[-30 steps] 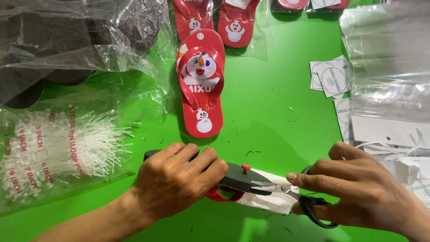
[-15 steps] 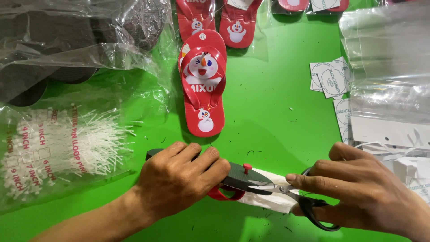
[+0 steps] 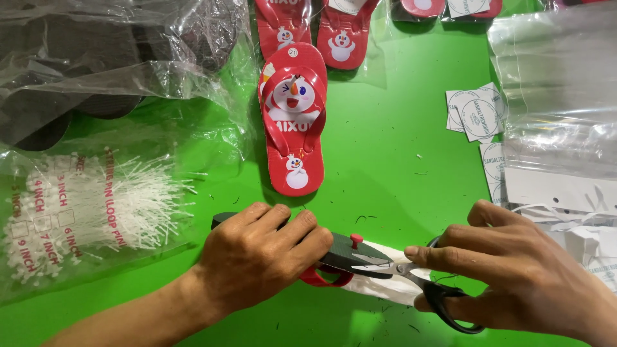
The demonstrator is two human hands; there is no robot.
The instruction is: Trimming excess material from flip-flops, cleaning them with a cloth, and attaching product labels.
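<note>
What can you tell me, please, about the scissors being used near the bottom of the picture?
The scissors have black plastic loop handles and short silvery metal blades. The right hand grips the handles, fingers lying along the top. The blades point left, tips resting on the dark sole of an upturned flip-flop beside its red toe plug, held down by the left hand.

Nearest the camera, a flipped sandal point(image 3: 334, 254) on the table point(image 3: 392, 167), under the left hand point(image 3: 260, 260); to its right, scissors point(image 3: 418, 286) in the right hand point(image 3: 514, 276), blades touching the sandal's toe end. Just behind, another sandal point(image 3: 294, 122) lying face up. Far left, a bag of plastic fasteners point(image 3: 90, 212); behind that, bagged dark soles point(image 3: 77, 71). Far right, round stickers point(image 3: 475, 115) beside stacked clear bags point(image 3: 559, 109).
</note>
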